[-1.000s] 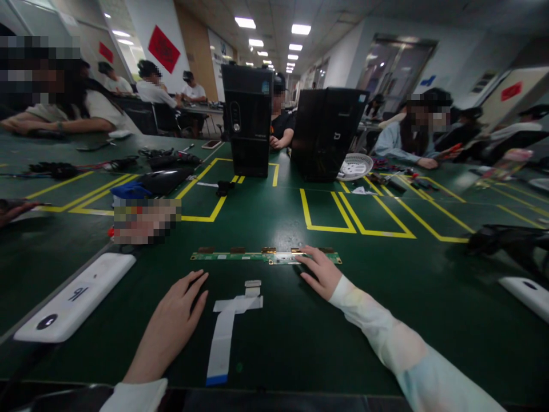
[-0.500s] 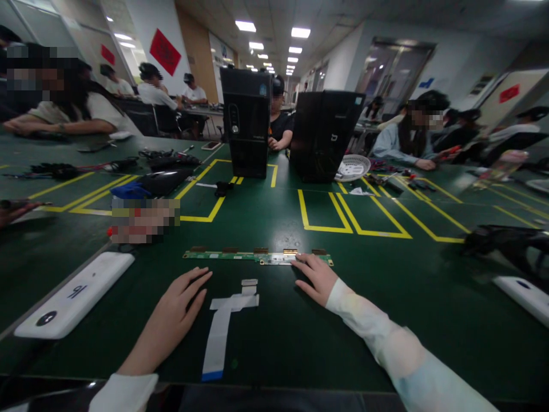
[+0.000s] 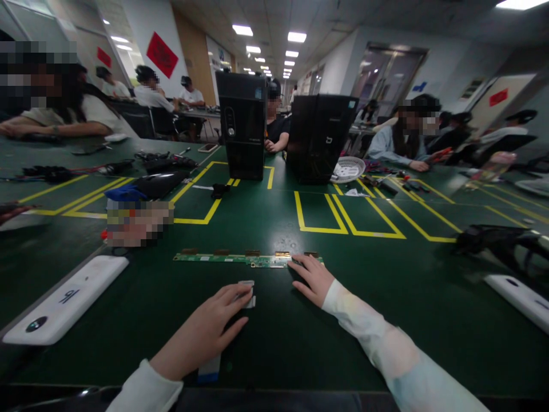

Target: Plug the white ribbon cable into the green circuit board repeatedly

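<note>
A long, narrow green circuit board (image 3: 214,258) lies across the table in front of me. My right hand (image 3: 314,280) rests at its right end, fingertips touching the board and covering part of it. The fingers are apart and hold nothing. Closer to me lies a folded white flat ribbon cable (image 3: 210,367) with a blue end. My left hand (image 3: 210,326) is over this cable, hiding its middle, fingers stretched out and thumb apart. Only the cable's upper tip and blue lower end show. Whether the left fingertips press on it is hard to see.
On the left lies a white oblong device (image 3: 68,300), with a similar white device (image 3: 521,297) on the right. Two black computer towers (image 3: 244,126) stand at the back. Yellow tape (image 3: 373,233) marks the green table. Several people sit around, one behind the towers.
My left hand has moved right and now covers most of the ribbon cable. My right hand stays at the board's right end. The whole view has shifted slightly.
</note>
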A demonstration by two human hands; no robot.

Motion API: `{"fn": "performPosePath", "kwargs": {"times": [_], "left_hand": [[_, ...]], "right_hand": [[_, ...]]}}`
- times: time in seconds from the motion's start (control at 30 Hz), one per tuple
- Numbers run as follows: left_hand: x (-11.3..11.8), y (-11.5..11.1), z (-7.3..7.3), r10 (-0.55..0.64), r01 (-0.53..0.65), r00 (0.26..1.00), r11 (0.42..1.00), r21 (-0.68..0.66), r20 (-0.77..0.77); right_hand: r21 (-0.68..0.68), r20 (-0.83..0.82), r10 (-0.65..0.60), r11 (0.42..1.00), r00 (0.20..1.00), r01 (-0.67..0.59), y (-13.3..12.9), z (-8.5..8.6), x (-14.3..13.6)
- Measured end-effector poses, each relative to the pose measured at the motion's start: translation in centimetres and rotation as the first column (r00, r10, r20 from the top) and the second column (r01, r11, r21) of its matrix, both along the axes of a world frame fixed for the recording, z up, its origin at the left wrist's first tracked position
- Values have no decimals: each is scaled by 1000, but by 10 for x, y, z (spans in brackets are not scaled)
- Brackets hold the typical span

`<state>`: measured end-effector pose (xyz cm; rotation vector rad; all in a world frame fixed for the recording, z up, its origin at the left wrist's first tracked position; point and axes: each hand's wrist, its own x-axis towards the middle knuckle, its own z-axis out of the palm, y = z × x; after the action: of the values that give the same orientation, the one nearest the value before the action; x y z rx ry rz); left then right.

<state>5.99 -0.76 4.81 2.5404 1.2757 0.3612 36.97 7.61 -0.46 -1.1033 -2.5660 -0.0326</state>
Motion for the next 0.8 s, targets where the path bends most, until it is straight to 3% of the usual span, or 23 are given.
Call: {"fn": "performPosePath", "kwargs": {"times": [0.3, 0.47, 0.8], "left_hand": [[35, 8, -4, -101, 104, 994, 992, 77, -49], [57, 20, -8, -83, 95, 991, 989, 112, -104], [70, 21, -15, -59, 69, 994, 992, 104, -93]], "right_hand": [[8, 31, 6, 1000, 1000, -7, 0, 2, 0], [21, 29, 18, 1000, 999, -18, 1, 1, 1], [-29, 31, 0, 1000, 1000, 1, -4, 6, 0]]}}
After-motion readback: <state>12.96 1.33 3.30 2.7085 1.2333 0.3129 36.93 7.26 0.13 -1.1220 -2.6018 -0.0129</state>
